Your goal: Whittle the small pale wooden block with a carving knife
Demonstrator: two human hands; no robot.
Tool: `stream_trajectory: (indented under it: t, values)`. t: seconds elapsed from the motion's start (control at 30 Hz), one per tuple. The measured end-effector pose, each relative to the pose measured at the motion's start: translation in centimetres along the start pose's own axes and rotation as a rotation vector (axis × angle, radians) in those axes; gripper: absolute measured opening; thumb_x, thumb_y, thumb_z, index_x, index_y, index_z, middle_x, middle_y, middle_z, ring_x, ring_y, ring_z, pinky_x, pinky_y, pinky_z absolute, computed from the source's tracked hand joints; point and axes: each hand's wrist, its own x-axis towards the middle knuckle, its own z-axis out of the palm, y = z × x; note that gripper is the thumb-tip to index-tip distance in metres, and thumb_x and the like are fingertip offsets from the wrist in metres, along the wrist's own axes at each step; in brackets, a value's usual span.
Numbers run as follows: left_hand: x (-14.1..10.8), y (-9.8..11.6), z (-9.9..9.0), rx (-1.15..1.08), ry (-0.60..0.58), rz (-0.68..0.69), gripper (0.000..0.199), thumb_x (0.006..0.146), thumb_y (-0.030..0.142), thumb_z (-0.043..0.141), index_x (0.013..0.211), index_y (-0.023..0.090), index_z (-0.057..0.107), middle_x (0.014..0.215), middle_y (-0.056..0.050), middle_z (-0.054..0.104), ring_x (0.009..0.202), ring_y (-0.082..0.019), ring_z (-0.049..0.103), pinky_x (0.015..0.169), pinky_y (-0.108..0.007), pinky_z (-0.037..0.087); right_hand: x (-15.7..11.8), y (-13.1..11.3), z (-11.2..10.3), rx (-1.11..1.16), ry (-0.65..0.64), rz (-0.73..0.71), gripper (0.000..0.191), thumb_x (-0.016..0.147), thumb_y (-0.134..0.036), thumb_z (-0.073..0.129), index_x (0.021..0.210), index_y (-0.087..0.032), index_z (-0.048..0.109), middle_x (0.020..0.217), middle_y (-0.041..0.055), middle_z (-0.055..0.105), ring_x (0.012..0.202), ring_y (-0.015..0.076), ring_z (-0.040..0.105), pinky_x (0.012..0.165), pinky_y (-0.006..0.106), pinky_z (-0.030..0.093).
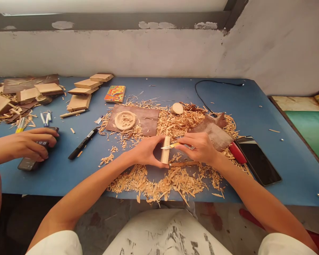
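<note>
My left hand (149, 150) pinches a small pale wooden block (165, 156) by its two ends, thumb at the near end and fingers at the far end. My right hand (198, 147) grips a small knife (173, 145) with a yellowish handle. Its pale blade lies across the block's top face, pointing left. Below my right hand a wooden-handled tool (182, 164) rests among wood shavings (159, 182). Behind my hands, a round carved wooden piece (124, 120) sits on a brown sheet (151, 122). A log slice (177, 108) stands farther back.
On the left another person's hand (33, 145) covers a dark phone (29, 163). A black marker (83, 143), stacked wooden blocks (79, 102) and a colourful square (115, 94) are nearby. To the right lie a smartphone (259, 161), a red handle (238, 153) and a black cable (199, 92).
</note>
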Motion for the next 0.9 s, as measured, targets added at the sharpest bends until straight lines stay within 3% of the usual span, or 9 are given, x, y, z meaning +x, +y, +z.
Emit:
stream_trajectory:
  t: [0.27,0.47,0.53,0.63,0.77,0.9]
  values:
    - [-0.1,-0.3,0.3,0.009,0.014,0.012,0.089,0.061,0.059,0.09,0.134,0.023,0.053,0.123,-0.011,0.07,0.108,-0.032,0.069,0.093,-0.046,0.055,0.2,-0.6,-0.6,-0.118,0.023,0.02,0.031,0.1,-0.04,0.063,0.08,-0.019,0.074,0.063,-0.0004,0.066,0.057,0.0111,0.057,0.056,0.029,0.036]
    - [-0.2,-0.2,0.2,0.034,-0.002,0.01,0.094,0.059,0.061,0.09,0.136,0.023,0.051,0.126,-0.011,0.069,0.11,-0.033,0.069,0.095,-0.048,0.055,0.0,2.7,-1.3,-0.298,0.068,0.181,0.03,0.098,-0.042,0.065,0.079,-0.021,0.074,0.069,0.0011,0.073,0.06,0.013,0.062,0.055,0.03,0.035]
    - [-0.2,-0.3,0.2,0.036,-0.007,-0.006,0.093,0.058,0.062,0.09,0.134,0.023,0.052,0.125,-0.011,0.07,0.109,-0.033,0.069,0.094,-0.048,0.055,0.1,3.0,-1.9,-0.251,0.15,0.243,0.027,0.097,-0.042,0.067,0.081,-0.021,0.075,0.071,0.0017,0.075,0.059,0.0131,0.061,0.056,0.03,0.038]
    - [-0.2,-0.3,0.2,0.033,-0.005,-0.018,0.094,0.058,0.063,0.09,0.135,0.025,0.052,0.125,-0.011,0.07,0.11,-0.034,0.069,0.095,-0.049,0.054,0.5,1.6,-2.7,-0.077,0.218,0.28,0.025,0.095,-0.041,0.068,0.082,-0.021,0.074,0.069,0.0017,0.073,0.054,0.0122,0.056,0.055,0.03,0.04]
    - [-0.1,-0.3,0.3,0.009,-0.007,-0.007,0.093,0.059,0.062,0.089,0.135,0.024,0.052,0.125,-0.011,0.07,0.109,-0.033,0.069,0.093,-0.048,0.055,0.8,-1.0,-1.8,0.176,0.033,0.165,0.028,0.095,-0.041,0.068,0.078,-0.019,0.071,0.064,-0.0008,0.069,0.052,0.0101,0.054,0.052,0.027,0.038]
    - [-0.1,-0.3,0.3,0.006,0.0,-0.003,0.091,0.059,0.059,0.09,0.134,0.024,0.053,0.123,-0.01,0.07,0.106,-0.031,0.07,0.092,-0.046,0.055,0.6,-1.5,-0.1,0.209,-0.008,0.139,0.029,0.096,-0.04,0.067,0.078,-0.018,0.071,0.064,-0.0015,0.068,0.053,0.0088,0.052,0.053,0.026,0.036]
